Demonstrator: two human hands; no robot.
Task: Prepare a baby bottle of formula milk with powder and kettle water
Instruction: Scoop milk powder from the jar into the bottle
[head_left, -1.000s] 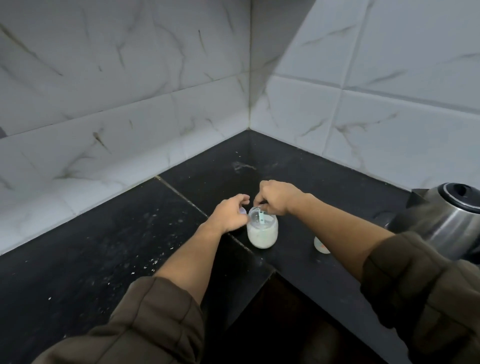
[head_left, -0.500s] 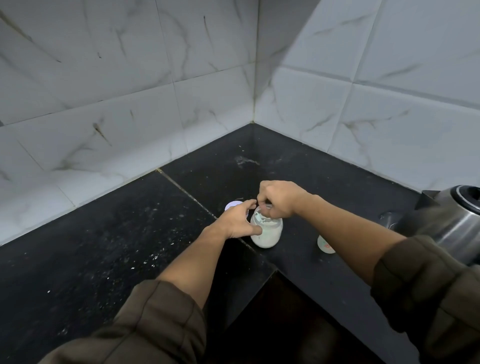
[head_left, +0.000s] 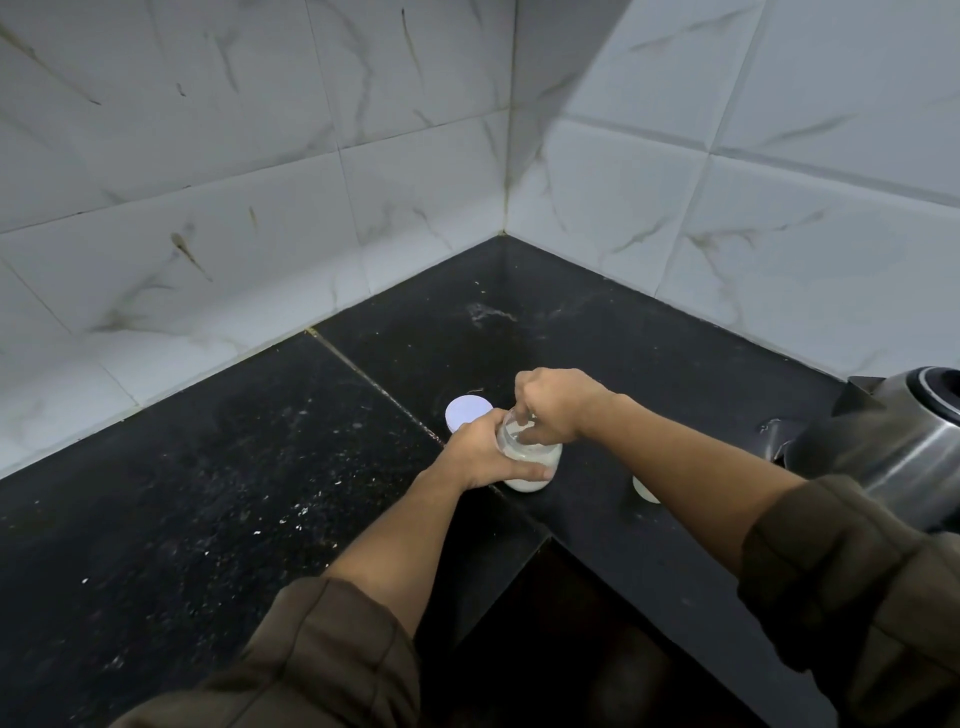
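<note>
Left hand (head_left: 480, 449) fingers wrapped round milky bottle (head_left: 530, 460) on black counter (head_left: 208, 493) — right hand (head_left: 556, 408) fingertips bunched inside mouth, pinched item hidden.

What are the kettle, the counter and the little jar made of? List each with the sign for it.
Kettle: brushed steel by its grey sheen and soft highlights, with a black rim.
Counter: polished black stone, probably granite; pale flecks and a seam line show.
Jar: clear, glass or plastic, cannot tell; the white contents show through.
</note>
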